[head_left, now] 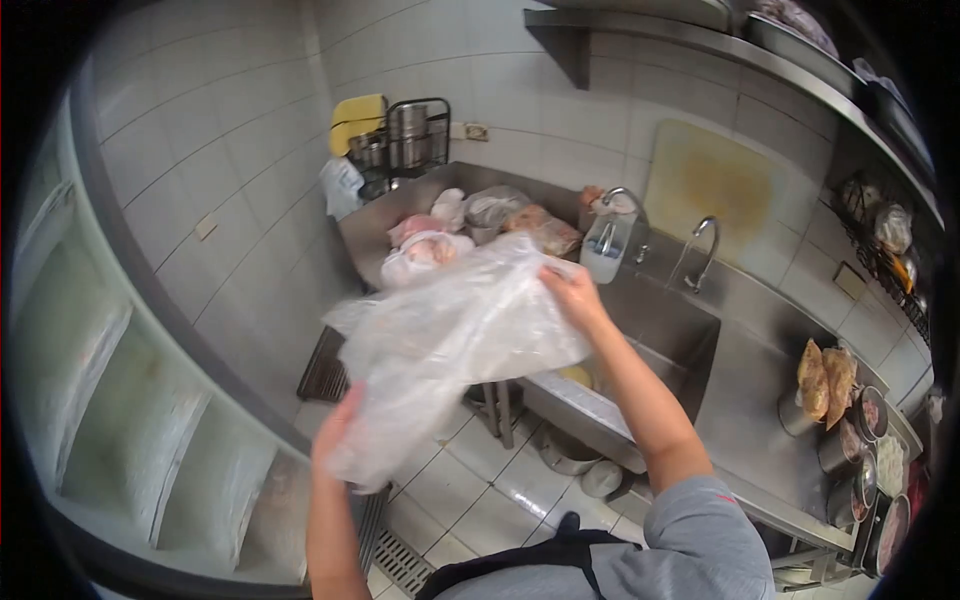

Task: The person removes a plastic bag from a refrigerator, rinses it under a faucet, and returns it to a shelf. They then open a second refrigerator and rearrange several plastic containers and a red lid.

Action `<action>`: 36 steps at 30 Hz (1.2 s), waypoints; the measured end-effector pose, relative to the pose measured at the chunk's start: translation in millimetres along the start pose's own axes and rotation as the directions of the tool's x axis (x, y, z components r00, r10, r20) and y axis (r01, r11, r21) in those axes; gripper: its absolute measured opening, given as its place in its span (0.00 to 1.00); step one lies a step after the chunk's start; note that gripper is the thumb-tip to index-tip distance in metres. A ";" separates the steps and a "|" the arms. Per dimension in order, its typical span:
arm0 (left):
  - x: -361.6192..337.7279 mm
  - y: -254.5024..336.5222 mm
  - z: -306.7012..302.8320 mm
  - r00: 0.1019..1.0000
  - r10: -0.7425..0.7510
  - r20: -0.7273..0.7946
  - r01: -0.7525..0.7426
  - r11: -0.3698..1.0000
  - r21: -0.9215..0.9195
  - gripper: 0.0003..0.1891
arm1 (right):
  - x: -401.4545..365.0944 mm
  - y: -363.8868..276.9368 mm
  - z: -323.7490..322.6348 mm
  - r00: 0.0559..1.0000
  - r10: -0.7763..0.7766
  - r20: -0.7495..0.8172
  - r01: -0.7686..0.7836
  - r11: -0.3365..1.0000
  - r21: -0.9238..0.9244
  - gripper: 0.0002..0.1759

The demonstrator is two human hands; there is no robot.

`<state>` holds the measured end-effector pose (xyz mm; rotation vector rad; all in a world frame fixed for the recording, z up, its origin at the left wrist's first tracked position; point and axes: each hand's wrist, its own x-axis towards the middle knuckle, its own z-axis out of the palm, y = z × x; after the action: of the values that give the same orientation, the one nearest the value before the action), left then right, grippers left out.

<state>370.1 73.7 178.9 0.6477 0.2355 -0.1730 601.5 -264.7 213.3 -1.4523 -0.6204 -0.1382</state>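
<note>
The steel sink (683,335) runs from the centre to the right of the frame, and in front of its left end, at the centre, a loose clear bag (450,320) is spread between both hands, seemingly so that its folds hang open and flat. The board (700,185) leans upright on the tiles at upper right, probably to keep it off the worktop. The right hand (575,295) pinches the bag's upper right edge, while the left (340,430) meets its lower left edge, fingers too hidden to tell whether they clench it
</note>
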 end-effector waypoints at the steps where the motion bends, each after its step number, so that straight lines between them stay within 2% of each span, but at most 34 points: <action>1: 75.3 -20.0 -66.2 0.980 0.143 0.135 -0.182 0.919 0.349 0.30 | 1.0 9.4 -41.8 0.997 -0.003 -0.080 -0.007 0.993 -0.119 0.17; 2: 102.5 -36.9 -23.5 0.998 -0.007 0.069 -0.031 0.847 0.530 0.32 | 2.9 20.9 -83.9 0.988 -0.013 -0.153 -0.023 0.973 -0.232 0.18; 4: 176.5 -81.7 20.8 0.993 -0.036 0.109 -0.039 0.792 0.610 0.34 | 4.0 40.9 -165.6 0.989 -0.022 -0.147 -0.029 0.941 -0.338 0.20; 6: 238.1 -122.6 70.7 0.989 -0.035 0.143 -0.070 0.742 0.667 0.36 | 0.6 67.6 -243.7 0.971 0.100 -0.216 -0.197 0.850 -0.489 0.22; 7: 263.6 -141.9 99.0 0.988 -0.031 0.153 -0.085 0.713 0.696 0.36 | -2.7 68.9 -271.1 0.944 0.221 -0.245 -0.327 0.721 -0.610 0.23; 8: 291.6 -163.5 120.7 0.984 0.014 0.177 -0.153 0.574 0.805 0.35 | -4.4 69.4 -296.5 0.898 0.326 -0.295 -0.434 0.555 -0.709 0.23; 9: 317.1 -182.6 141.0 0.977 0.050 0.208 -0.210 0.412 0.886 0.35 | -2.1 86.7 -324.8 0.952 0.249 -0.179 -0.285 0.506 -0.814 0.23; 11: 343.9 -215.4 188.9 0.954 0.117 0.277 -0.296 0.218 0.930 0.34 | 1.3 130.5 -380.9 0.989 0.133 0.066 0.016 0.349 -0.937 0.21; 13: 370.6 -241.6 223.8 0.930 0.107 0.351 -0.358 0.062 0.932 0.34 | 31.1 117.2 -382.1 0.922 0.363 -0.135 -0.260 0.320 -0.911 0.20; 15: 397.5 -264.7 247.2 0.913 0.050 0.406 -0.404 -0.043 0.914 0.34 | 56.9 134.8 -393.5 0.868 0.446 -0.216 -0.461 0.568 -0.681 0.15; 16: 415.7 -277.1 253.1 0.888 0.006 0.459 -0.459 -0.049 0.887 0.34 | 64.2 122.0 -384.2 0.834 0.531 -0.151 -0.531 0.698 -0.480 0.15; 17: 437.4 -288.8 254.7 0.860 -0.033 0.509 -0.510 -0.052 0.859 0.34 | 71.0 102.4 -370.3 0.806 0.588 -0.062 -0.583 0.774 -0.247 0.17; 18: 452.4 -296.8 257.9 0.831 -0.067 0.552 -0.556 -0.053 0.830 0.34 | 78.9 90.9 -361.2 0.768 0.640 -0.014 -0.629 0.751 -0.202 0.17; 19: 454.0 -298.0 271.2 0.834 -0.120 0.538 -0.550 -0.111 0.828 0.33 | 83.5 86.0 -354.6 0.726 0.686 0.043 -0.673 0.722 -0.159 0.18; 22: 507.0 -316.1 279.4 0.707 -0.349 0.615 -0.688 -0.142 0.711 0.32 | 82.9 89.9 -350.6 0.860 0.508 0.046 -0.487 0.845 -0.219 0.21; 23: 508.9 -315.1 294.6 0.716 -0.419 0.559 -0.670 -0.186 0.719 0.31 | 79.8 105.1 -359.9 0.947 0.297 0.119 -0.178 0.798 -0.575 0.28; 25: 501.3 -310.1 329.6 0.718 -0.546 0.431 -0.640 -0.275 0.718 0.29 | 67.6 75.8 -356.0 0.858 0.456 0.236 -0.147 0.658 -0.738 0.31; 26: 519.9 -317.7 334.5 0.599 -0.600 0.530 -0.751 -0.193 0.631 0.28 | 60.3 65.9 -354.6 0.794 0.542 0.275 -0.118 0.581 -0.805 0.33; 27: 545.3 -329.8 333.3 0.463 -0.642 0.611 -0.841 -0.100 0.531 0.27 | 51.3 107.0 -379.1 0.822 0.482 0.304 -0.085 0.631 -0.772 0.33; 28: 562.6 -338.4 335.6 0.313 -0.667 0.676 -0.907 0.000 0.421 0.27 | 42.3 102.4 -384.5 0.835 0.505 0.220 -0.097 0.527 -0.844 0.32; 29: 533.3 -319.9 362.6 0.397 -0.679 0.617 -0.885 -0.105 0.454 0.22 | 35.6 91.1 -387.0 0.846 0.517 0.134 -0.109 0.413 -0.904 0.32; 30: 534.7 -321.8 370.0 0.398 -0.654 0.644 -0.892 -0.111 0.439 0.20 | 30.6 83.1 -390.2 0.854 0.518 0.049 -0.122 0.291 -0.949 0.31; 31: 536.6 -325.4 375.8 0.399 -0.625 0.671 -0.898 -0.117 0.424 0.18 | 25.6 93.1 -400.7 0.899 0.437 0.006 -0.099 0.217 -0.971 0.25; 32: 540.9 -330.1 380.4 0.400 -0.596 0.697 -0.903 -0.126 0.410 0.16 | 21.2 94.9 -406.7 0.905 0.418 -0.080 -0.221 0.300 -0.928 0.22; 33: 549.4 -338.0 385.6 0.338 -0.622 0.706 -0.926 -0.084 0.369 0.13 | 17.3 96.4 -412.7 0.900 0.402 -0.169 -0.332 0.382 -0.862 0.19; 34: 551.6 -344.8 384.5 0.309 -0.550 0.776 -0.939 -0.045 0.342 0.15 | 13.4 97.5 -418.5 0.884 0.390 -0.258 -0.430 0.460 -0.777 0.17; 35: 535.9 -344.8 387.8 0.278 -0.470 0.838 -0.950 -0.007 0.312 0.18 | 9.5 105.3 -427.5 0.917 0.290 -0.273 -0.389 0.505 -0.771 0.12; 36: 523.2 -345.9 389.4 0.246 -0.386 0.889 -0.960 0.030 0.279 0.21 | 7.9 97.2 -426.7 0.913 0.278 -0.299 -0.400 0.467 -0.788 0.12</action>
<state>855.0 -481.6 139.5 1.9033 -1.5522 -0.0034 784.4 -654.4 134.2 -2.4799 -0.0893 -0.2328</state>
